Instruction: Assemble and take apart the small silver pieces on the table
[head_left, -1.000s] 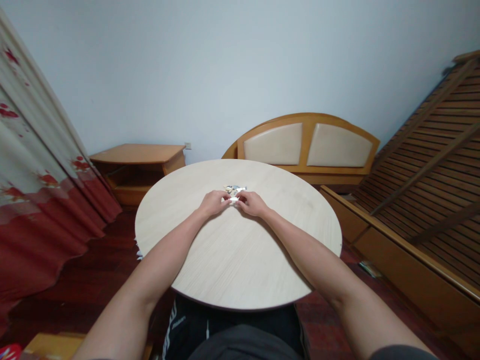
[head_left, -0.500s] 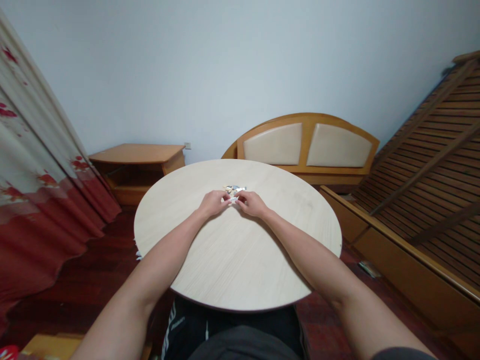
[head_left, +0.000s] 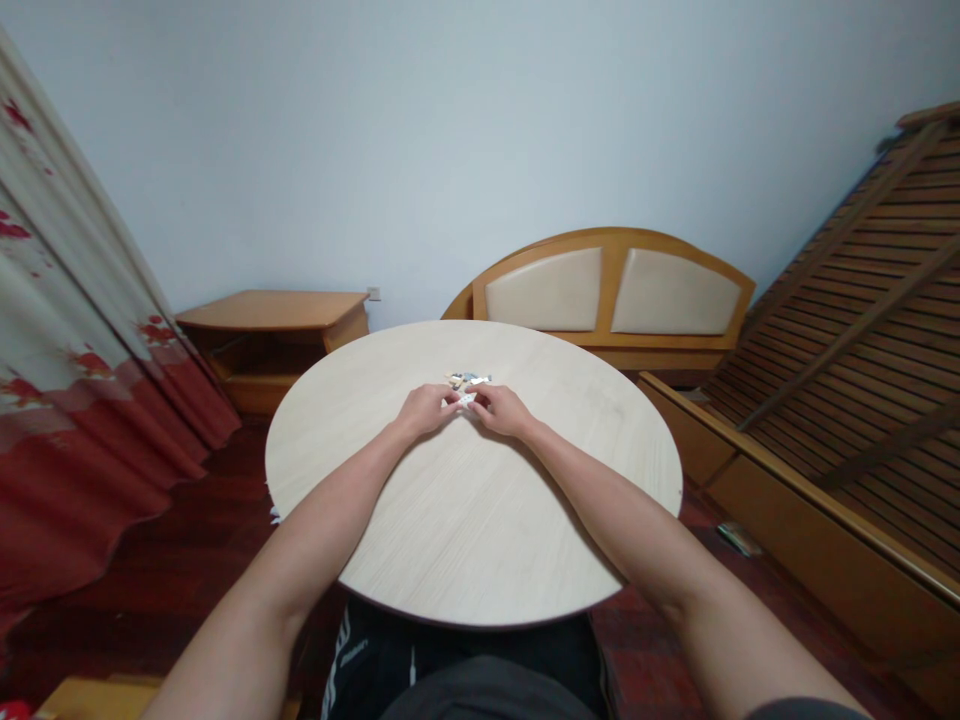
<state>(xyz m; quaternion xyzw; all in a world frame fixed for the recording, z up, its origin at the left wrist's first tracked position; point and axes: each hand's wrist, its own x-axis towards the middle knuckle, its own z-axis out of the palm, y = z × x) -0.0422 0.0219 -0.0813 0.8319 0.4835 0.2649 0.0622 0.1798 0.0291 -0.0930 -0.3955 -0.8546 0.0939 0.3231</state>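
Note:
Both my hands rest near the middle of a round pale wooden table (head_left: 465, 530). My left hand (head_left: 424, 409) and my right hand (head_left: 504, 410) meet fingertip to fingertip, pinched together on a small white piece (head_left: 465, 401) held between them. Just beyond my fingers lies a little heap of small grey, blue and tan pieces (head_left: 468, 379) on the tabletop. The pieces are too small to name.
A wooden corner stand (head_left: 277, 330) is at the back left, next to a red and cream curtain (head_left: 75, 380). A padded headboard (head_left: 611, 295) leans on the wall behind the table. Slatted bed frames (head_left: 847, 370) stand at the right.
My hands stay pinched on the small white piece with hardly any movement. The view has shifted slightly.

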